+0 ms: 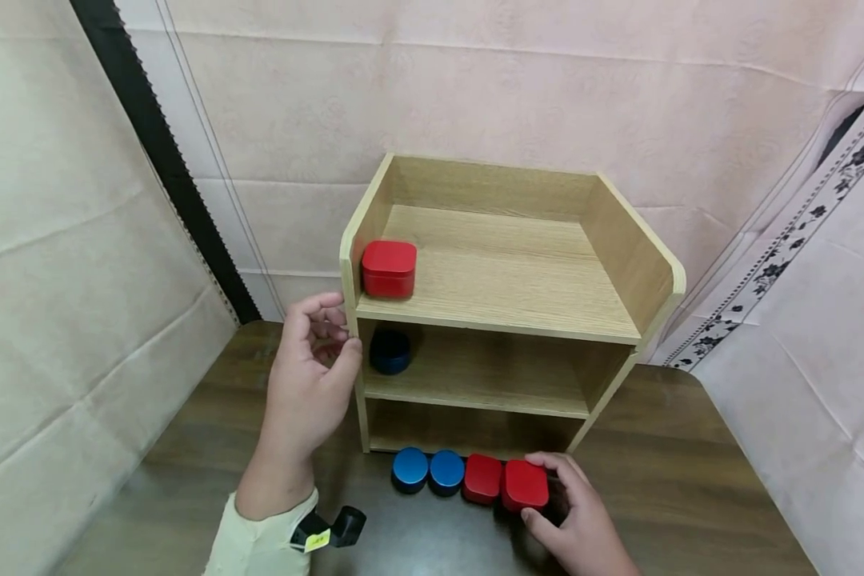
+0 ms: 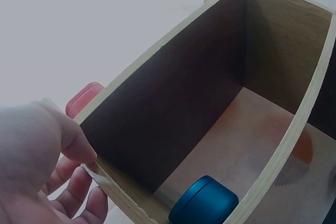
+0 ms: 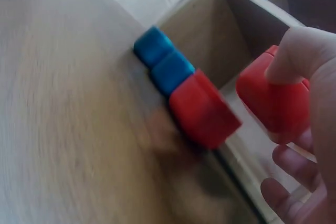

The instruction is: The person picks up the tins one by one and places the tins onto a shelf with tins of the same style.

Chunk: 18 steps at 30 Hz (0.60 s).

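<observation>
A wooden shelf unit (image 1: 504,248) stands on the table with three levels. My left hand (image 1: 313,376) pinches the front edge of its left side panel, thumb at the edge and fingers curled on the outside. In my right hand (image 1: 572,512) is a red square tin (image 1: 526,485), held between thumb and fingers; the right wrist view shows this tin (image 3: 273,95) apart from its neighbour. Beside it in a row sit another red tin (image 1: 483,478) and two round blue tins, one (image 1: 447,472) in the middle and one (image 1: 410,469) at the left end.
On the top level, at the left, sits a red square tin (image 1: 389,270). A dark blue round tin (image 1: 390,350) stands below it on the middle level. The wooden table (image 1: 691,480) extends to both sides, with pale cloth walls (image 1: 475,96) around it.
</observation>
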### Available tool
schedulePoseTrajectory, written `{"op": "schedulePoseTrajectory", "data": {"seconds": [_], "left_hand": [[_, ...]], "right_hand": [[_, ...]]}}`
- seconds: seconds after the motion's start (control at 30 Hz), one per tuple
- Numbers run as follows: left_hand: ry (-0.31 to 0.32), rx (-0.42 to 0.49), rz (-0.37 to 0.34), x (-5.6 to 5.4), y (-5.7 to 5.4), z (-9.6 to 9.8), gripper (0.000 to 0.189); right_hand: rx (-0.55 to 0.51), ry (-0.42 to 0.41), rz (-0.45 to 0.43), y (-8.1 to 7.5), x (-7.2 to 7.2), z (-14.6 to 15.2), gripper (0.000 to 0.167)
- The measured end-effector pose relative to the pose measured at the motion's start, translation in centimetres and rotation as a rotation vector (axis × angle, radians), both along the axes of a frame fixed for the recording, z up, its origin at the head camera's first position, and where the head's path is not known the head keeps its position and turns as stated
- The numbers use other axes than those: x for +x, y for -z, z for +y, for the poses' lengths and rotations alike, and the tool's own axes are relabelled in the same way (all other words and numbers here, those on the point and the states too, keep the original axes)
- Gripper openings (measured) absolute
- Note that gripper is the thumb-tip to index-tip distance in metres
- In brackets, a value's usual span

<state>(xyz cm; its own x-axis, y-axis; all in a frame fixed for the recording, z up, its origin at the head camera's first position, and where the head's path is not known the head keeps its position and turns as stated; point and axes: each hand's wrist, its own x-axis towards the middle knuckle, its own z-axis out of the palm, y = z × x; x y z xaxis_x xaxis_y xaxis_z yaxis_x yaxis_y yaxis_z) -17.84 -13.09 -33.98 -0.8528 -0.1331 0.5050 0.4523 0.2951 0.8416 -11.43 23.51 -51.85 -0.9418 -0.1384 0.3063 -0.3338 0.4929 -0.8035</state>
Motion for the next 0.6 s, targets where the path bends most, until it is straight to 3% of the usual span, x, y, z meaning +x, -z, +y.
{"op": "schedulePoseTrajectory", "data": {"seconds": [0.2,0.6], "left_hand": [[-0.004,0.01,0.012,-0.2,0.1,0.1,0.054],[-0.003,0.02,0.009,-0.2,0.2,0.3,0.054]], "right_hand": [[-0.06,-0.075,0.072,-2.4,0.5,-0.5,0.068],[-0.053,-0.163,0.192,-9.5,0.9,-1.2,0.074]]}}
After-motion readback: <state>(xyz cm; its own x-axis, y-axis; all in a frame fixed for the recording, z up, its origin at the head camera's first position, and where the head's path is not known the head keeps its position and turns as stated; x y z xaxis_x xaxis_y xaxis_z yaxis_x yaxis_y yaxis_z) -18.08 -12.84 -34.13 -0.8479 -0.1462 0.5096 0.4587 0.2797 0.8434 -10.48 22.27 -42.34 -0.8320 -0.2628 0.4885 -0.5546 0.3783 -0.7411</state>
